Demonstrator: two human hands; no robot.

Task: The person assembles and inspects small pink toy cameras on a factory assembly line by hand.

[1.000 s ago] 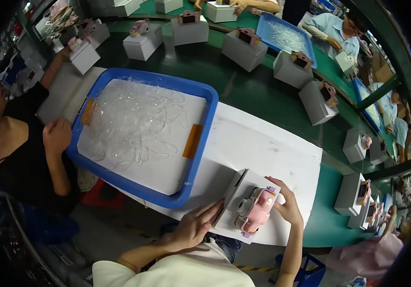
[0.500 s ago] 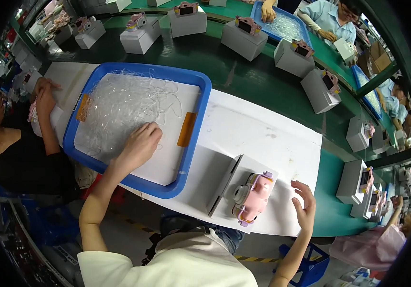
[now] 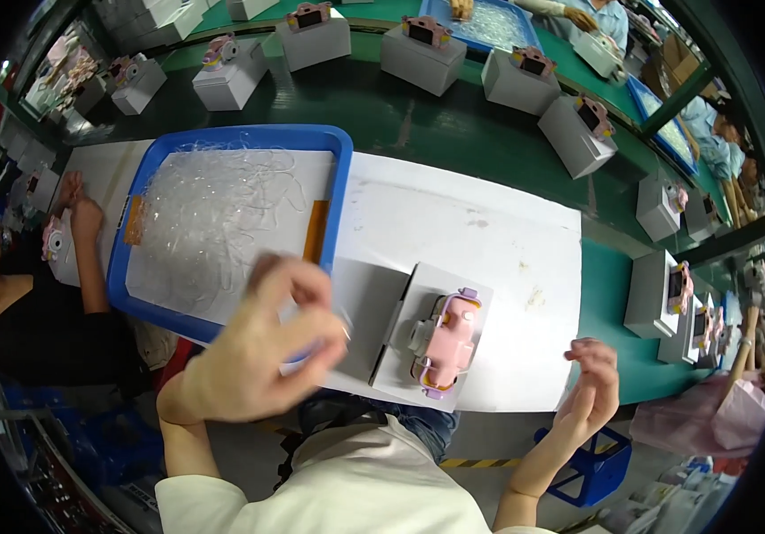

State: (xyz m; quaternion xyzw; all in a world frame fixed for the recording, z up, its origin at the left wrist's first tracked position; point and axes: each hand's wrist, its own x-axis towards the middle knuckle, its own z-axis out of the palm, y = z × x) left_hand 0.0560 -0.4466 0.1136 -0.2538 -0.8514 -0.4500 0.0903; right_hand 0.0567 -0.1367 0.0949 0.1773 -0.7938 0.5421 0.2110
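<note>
My left hand (image 3: 262, 343) is lifted in front of the blue tray (image 3: 341, 191), blurred, with thumb and fingers pinched together. A faint clear plastic strand shows at its fingertips. Inside the tray lies a tangled heap of clear plastic strands (image 3: 200, 214). On the white table stands a white box (image 3: 391, 360), and a pink toy camera (image 3: 453, 343) with purple side loops and a grey lens lies on top of it. To the right of that box my right hand (image 3: 591, 383) hovers over the table's edge, its fingers loosely bent and apart, holding nothing.
White boxes (image 3: 422, 67) with pink toy cameras line the green conveyor (image 3: 391, 125) beyond the white table (image 3: 453, 200). At left a person in black (image 3: 53, 325) handles another pink camera (image 3: 52, 238). A blue stool (image 3: 591, 467) stands below right. More workers sit across the line.
My left hand has risen out of the tray toward me and rightward, now pinching at a clear strand. My right hand stays beside the box, its fingers curled more. The whole view has shifted slightly.
</note>
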